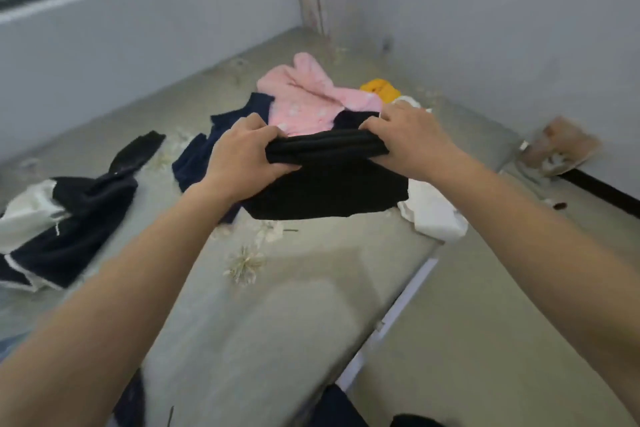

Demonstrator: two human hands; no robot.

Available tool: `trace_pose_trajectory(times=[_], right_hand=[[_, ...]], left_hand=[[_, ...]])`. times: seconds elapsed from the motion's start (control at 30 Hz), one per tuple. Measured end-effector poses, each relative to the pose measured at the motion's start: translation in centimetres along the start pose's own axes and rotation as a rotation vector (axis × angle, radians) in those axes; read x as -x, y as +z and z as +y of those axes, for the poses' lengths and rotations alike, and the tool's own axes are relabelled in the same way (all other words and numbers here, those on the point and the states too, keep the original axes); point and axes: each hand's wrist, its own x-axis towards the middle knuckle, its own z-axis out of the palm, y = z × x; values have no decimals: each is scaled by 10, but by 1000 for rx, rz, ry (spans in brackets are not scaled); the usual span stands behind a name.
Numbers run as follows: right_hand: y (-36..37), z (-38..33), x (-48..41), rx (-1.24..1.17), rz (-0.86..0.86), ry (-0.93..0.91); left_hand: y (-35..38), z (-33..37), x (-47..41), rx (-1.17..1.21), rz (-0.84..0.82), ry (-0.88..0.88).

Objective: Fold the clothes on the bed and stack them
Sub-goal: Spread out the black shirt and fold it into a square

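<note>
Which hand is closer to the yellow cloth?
Right. The right hand grips the black garment in front of the yellow cloth; the left hand grips its other end, farther left.

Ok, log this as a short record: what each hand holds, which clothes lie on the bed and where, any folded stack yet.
left hand: grips black garment's bunched top edge
right hand: grips same edge, other end
black garment: held up over the bed
behind it: pink garment, yellow cloth
right of it: white garment
left of it: navy garment; farther left, black-and-white garment
stack: none visible
</note>
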Motion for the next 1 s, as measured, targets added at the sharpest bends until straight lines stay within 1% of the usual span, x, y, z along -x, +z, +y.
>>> trace_pose_trajectory(times=[0.1,0.17,0.27,0.33,0.47,0.6,0.73,0.87,1.0], right_hand=[[-27,90,48,26,110,94],[-38,150,86,2,129,157],[-46,238,142,-58,141,222],[-53,290,171,-88,126,254],[-71,381,207,-149,88,296],[-68,465,213,-142,55,308],[-43,542,192,-142,35,322],[-14,634,146,-65,7,306],[-17,728,79,-28,9,300]], left_hand=[[10,89,-53,11,49,96],[29,155,-80,1,88,162],[67,245,-117,-13,138,245],[87,297,-143,40,142,259],[115,380,-191,87,121,321],[143,428,-242,73,103,371],[187,457,-308,55,101,355],[243,471,-403,65,119,361],[269,492,-501,45,171,352]])
